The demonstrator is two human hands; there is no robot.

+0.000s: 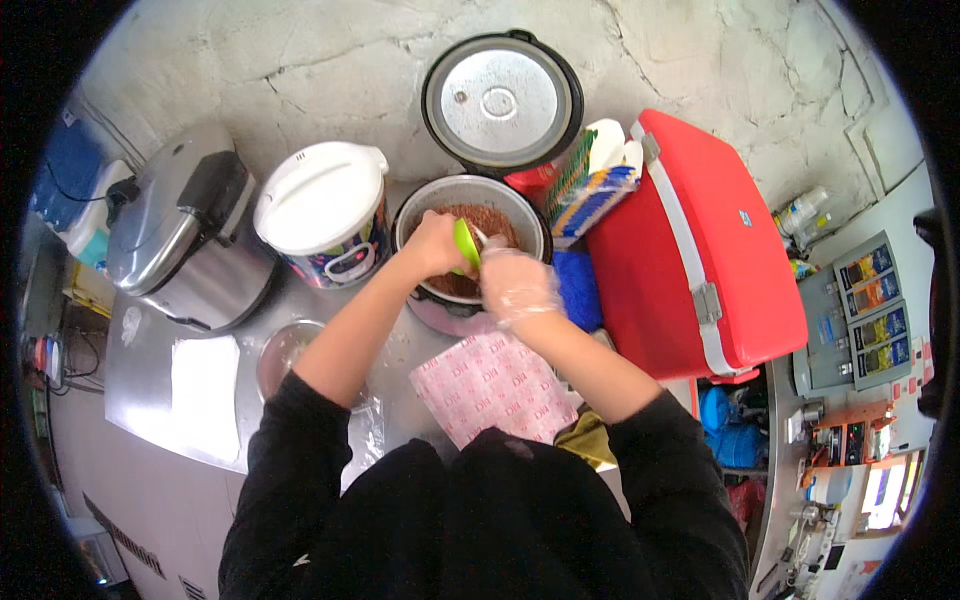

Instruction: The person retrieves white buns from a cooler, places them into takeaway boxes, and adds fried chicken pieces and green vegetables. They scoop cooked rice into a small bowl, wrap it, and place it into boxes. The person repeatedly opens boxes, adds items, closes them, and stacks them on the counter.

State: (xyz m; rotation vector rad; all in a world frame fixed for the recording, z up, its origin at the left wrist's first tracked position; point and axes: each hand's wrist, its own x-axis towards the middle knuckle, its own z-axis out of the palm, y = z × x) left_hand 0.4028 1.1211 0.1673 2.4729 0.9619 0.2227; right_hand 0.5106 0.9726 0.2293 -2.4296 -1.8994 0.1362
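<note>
Both my hands are over an opened rice cooker (527, 210) filled with reddish-brown cooked grain (488, 213). My left hand (436, 246), bare, is closed on a bright green curved piece (464, 245), perhaps a small bowl or mould; its full shape is hidden. Beside it, my right hand (518, 285) wears a clear plastic glove. Its fingers are closed round what looks like a white utensil (480, 236), of which only a short part shows next to the green piece. The cooker's round lid (500, 102) stands raised behind the pot.
A pink printed paper sheet (492, 388) lies in front of the cooker. To the left stand a white-lidded pot (322, 205), a steel cooker (185, 235) and a clear bowl (283, 352). A red cooler box (700, 250) and packets (592, 200) stand to the right.
</note>
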